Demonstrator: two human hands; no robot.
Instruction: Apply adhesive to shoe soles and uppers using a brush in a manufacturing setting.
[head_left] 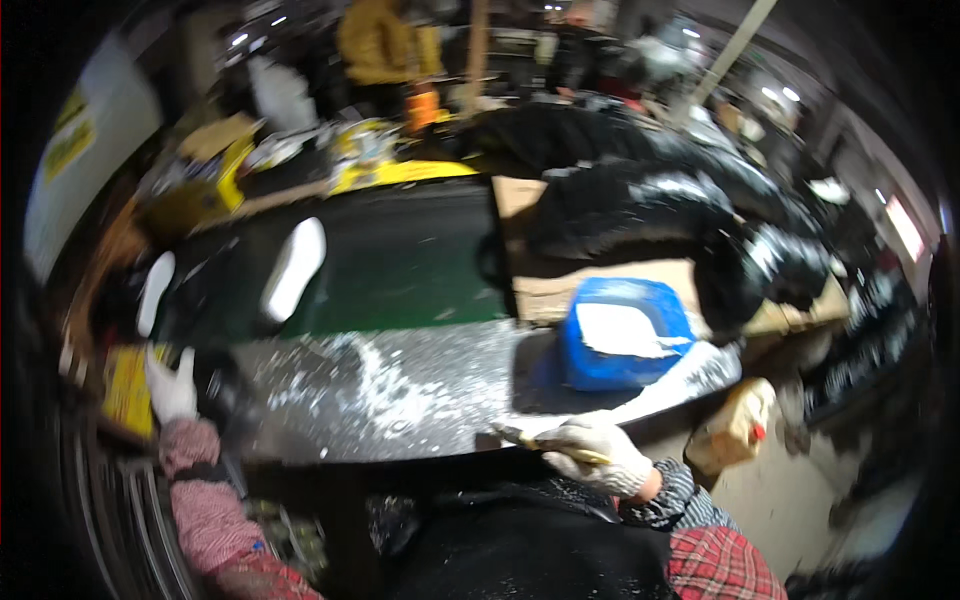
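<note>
My left hand point(172, 388), in a white glove, is held out at the left with thumb and fingers apart and nothing between them. Just beyond its fingertips lies a white shoe sole point(155, 293). A second white shoe sole point(296, 268) rests farther right on the dark green belt point(410, 255). In my gloved right hand point(603, 458) is a brush point(518, 437), its dark tip pointing left over the bench's near edge. Behind that hand stands a cut-open blue container point(590, 364) with white material inside.
White splashes cover the grey worktop point(310, 405). A pale jug point(735, 425) with a red cap stands to the right, below the bench. Shiny black bags point(640, 205) lie behind the blue container on cardboard. A yellow box point(205, 195) sits at the back left.
</note>
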